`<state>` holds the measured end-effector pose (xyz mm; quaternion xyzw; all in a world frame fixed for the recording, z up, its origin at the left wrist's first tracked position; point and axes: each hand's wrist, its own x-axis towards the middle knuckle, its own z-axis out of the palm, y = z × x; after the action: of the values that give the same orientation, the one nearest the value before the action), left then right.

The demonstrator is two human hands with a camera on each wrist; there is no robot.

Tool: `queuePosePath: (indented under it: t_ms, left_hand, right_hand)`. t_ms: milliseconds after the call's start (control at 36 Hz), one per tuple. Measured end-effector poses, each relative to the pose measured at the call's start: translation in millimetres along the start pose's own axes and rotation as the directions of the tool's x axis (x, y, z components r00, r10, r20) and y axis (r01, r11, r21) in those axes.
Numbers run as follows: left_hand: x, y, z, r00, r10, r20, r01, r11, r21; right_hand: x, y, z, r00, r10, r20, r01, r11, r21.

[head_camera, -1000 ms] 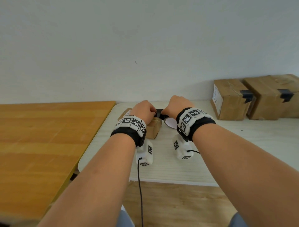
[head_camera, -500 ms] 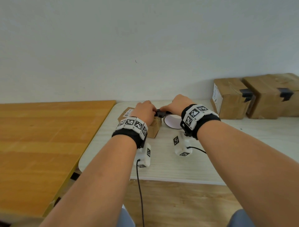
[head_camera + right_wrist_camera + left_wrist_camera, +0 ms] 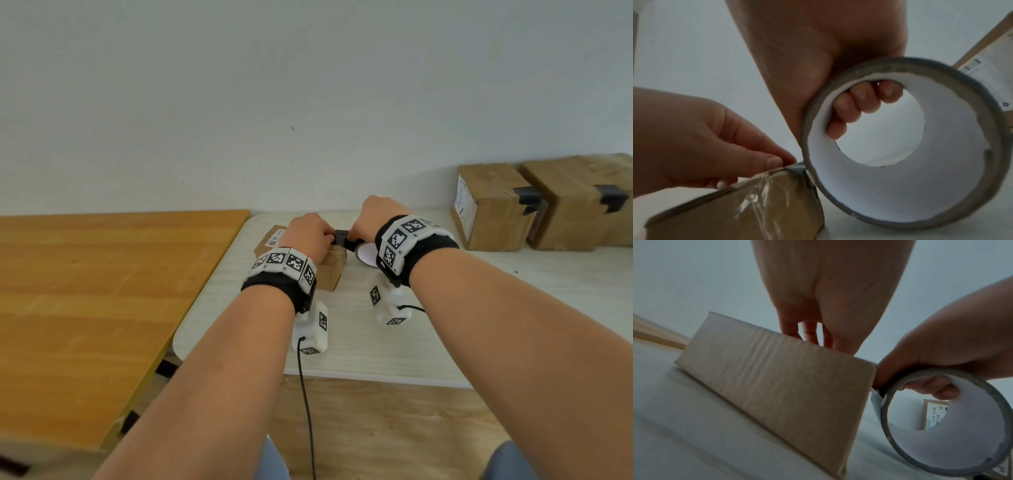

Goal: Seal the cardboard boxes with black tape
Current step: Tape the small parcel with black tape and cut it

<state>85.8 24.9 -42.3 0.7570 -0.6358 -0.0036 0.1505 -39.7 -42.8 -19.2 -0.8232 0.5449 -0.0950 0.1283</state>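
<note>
A person seals a small box (image 3: 330, 270) on the pale counter (image 3: 428, 342), working near its left end, just beside a wooden table (image 3: 102, 291). The left hand (image 3: 308, 236) rests on top of the box, its fingers (image 3: 774, 160) bent down and pressing the free end of the black tape onto the top edge at the right corner, seemingly to anchor the strip so it will not lift as more is drawn off. The right hand (image 3: 378, 219) grips the tape roll (image 3: 906, 142), its fingers (image 3: 859, 104) curled through the white core, and holds the roll upright against the box's right side, with a short black strip (image 3: 340, 236) running from the roll over the corner. Held that low and close, the roll keeps the strip short and taut, which would help it lie flat down the side. The box already carries clear tape across its face, wrinkled and glinting in the right wrist view.

Two larger boxes stand well apart at the counter's far right against the wall, the nearer (image 3: 489, 205) with a white label, the farther (image 3: 582, 198) beside it; each has a black tape patch over an upper edge, so they look finished. The small box appears to be the one in hand, with the strip not yet cut from the roll.
</note>
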Motion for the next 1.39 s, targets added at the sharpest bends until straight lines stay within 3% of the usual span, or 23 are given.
queuePosePath:
  t_ms: [194,361,528,667,805,1139,1278,1389]
  left_hand:
    - [-0.5,-0.8,1.4,1.0,-0.01,0.003,0.01,1.0,-0.006]
    - [2.1,-0.2,5.0,1.0,-0.02,-0.02,0.02,1.0,0.016]
    - [4.6,1.8,10.2,0.996,-0.069,-0.052,0.07,0.997,0.011]
    - [3.2,2.8,12.6,0.992,-0.116,-0.049,0.117,0.993,0.004]
    - [4.3,4.2,12.7,0.99,-0.14,-0.01,0.14,0.99,0.0]
    - [-6.5,16.7,14.9,0.983,-0.168,-0.079,0.176,0.978,0.112]
    - [-10.2,21.5,11.9,0.983,-0.163,-0.08,0.172,0.978,0.115]
    - [-13.5,27.9,9.8,0.983,-0.166,-0.082,0.175,0.976,0.13]
  right_hand:
    - [0.3,8.4,1.7,1.0,0.009,0.023,-0.01,0.999,0.044]
    - [-0.2,22.6,3.6,0.998,0.057,-0.02,-0.051,0.974,0.222]
    - [-0.5,23.4,6.1,0.998,0.069,0.001,-0.067,0.959,0.276]
    - [-0.3,12.5,9.5,0.998,0.058,-0.032,-0.052,0.983,0.175]
    - [-4.0,3.9,9.8,0.994,0.034,-0.102,-0.041,0.997,-0.069]
    - [1.9,3.5,14.7,0.988,-0.065,-0.141,0.032,0.975,-0.222]
    - [2.5,17.1,16.4,0.987,-0.064,-0.144,0.044,0.99,-0.137]
    - [-0.5,25.7,13.8,0.994,-0.021,-0.111,0.028,0.998,0.055]
